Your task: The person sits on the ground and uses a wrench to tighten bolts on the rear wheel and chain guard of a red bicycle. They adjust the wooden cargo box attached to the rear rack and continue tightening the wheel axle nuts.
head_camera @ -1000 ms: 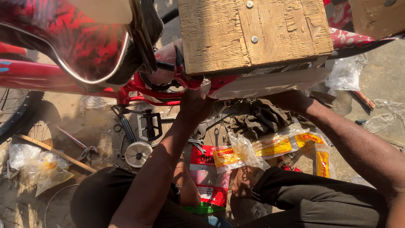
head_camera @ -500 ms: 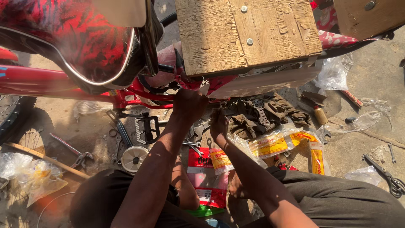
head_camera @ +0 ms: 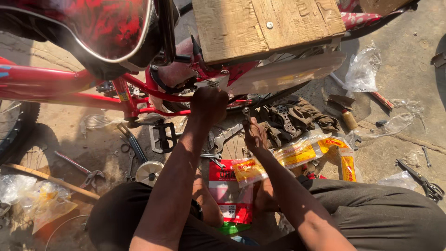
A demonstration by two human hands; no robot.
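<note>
1. Dusty ground (head_camera: 409, 79) at right is littered with tools and plastic bags.
2. Left hand (head_camera: 210, 103), mid-frame, is closed on the red bicycle frame (head_camera: 139, 95).
3. Right hand (head_camera: 254, 135) grips a small wrench (head_camera: 246, 113) just beside it.

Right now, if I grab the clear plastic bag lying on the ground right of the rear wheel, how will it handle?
The clear plastic bag looks crumpled and thin, so it would likely be floppy and collapse in the hand. It appears nearly empty, so probably very light and apt to slide or blow on the dusty ground. Its glossy film may be slippery; pinching a fold seems safer.
</note>
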